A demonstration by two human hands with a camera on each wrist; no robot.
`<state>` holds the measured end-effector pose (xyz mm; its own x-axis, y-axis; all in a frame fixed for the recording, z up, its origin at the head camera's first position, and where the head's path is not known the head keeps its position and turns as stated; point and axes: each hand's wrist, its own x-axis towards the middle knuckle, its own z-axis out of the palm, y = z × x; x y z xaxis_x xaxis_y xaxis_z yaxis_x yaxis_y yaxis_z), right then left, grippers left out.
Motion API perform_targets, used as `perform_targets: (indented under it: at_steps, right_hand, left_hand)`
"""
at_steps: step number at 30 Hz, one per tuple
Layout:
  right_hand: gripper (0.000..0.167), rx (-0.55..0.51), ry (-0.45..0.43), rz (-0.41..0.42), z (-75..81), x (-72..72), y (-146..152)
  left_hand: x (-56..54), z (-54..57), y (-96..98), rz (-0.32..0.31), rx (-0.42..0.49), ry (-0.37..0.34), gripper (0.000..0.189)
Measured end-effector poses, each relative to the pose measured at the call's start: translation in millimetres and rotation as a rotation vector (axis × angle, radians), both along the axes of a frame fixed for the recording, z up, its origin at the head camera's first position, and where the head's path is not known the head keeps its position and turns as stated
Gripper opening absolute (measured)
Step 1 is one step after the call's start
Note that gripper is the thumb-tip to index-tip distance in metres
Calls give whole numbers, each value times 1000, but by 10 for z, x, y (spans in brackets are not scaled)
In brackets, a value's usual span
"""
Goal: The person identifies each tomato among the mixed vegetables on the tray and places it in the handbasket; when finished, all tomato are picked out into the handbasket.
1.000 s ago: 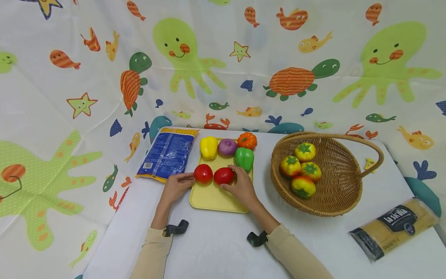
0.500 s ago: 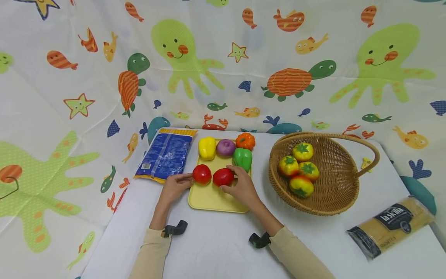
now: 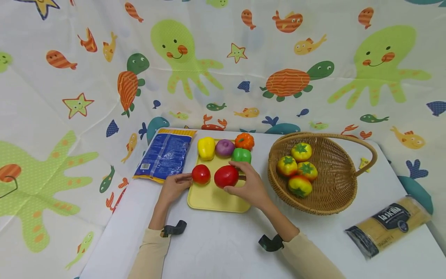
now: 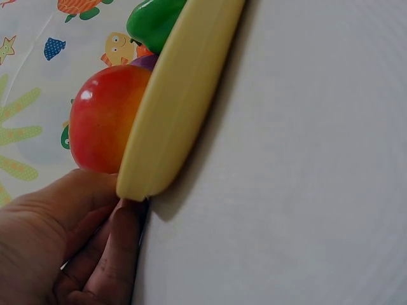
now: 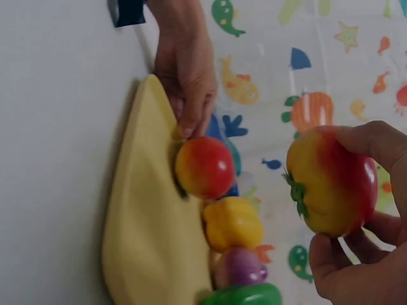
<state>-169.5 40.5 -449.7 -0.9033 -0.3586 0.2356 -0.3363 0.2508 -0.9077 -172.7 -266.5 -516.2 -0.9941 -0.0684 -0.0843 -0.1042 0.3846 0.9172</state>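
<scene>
My right hand (image 3: 253,188) holds a red toy tomato (image 3: 225,176) between thumb and fingers, raised above the yellow tray (image 3: 217,203). In the right wrist view the tomato (image 5: 327,184) shows a yellow side and green leaves. My left hand (image 3: 175,188) pinches the tray's left rim; the left wrist view shows its thumb and fingers at the edge. Beside those fingertips a second toy tomato (image 3: 201,174) lies on the tray. Behind it are a yellow bell pepper (image 3: 206,148), a purple onion (image 3: 225,148), a green bell pepper (image 3: 242,155) and a small orange pumpkin (image 3: 244,141).
Right of the tray stands a wicker basket (image 3: 334,182) with a tall handle, holding several red-and-yellow toy tomatoes (image 3: 301,186). A blue packet (image 3: 165,153) lies at the left. A spaghetti pack (image 3: 388,226) lies near the table's right edge. Patterned cloth (image 3: 209,50) hangs behind.
My right hand has lifted its tomato off the tray and drawn slightly right and toward me. The left hand stays at the tray's rim.
</scene>
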Motion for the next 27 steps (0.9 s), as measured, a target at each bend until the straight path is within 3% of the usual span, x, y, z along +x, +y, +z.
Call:
perform_targets:
  at_steps: [6, 13, 27]
  right_hand:
    - [68, 4, 24, 37, 257, 121, 187]
    - [69, 34, 46, 20, 543, 224, 467]
    - [75, 134, 7, -53, 794, 116, 1157]
  left_hand:
    - [7, -5, -6, 0, -5, 2, 34]
    - [15, 8, -4, 1, -14, 10, 33]
    - [6, -23, -6, 1, 4, 17, 34]
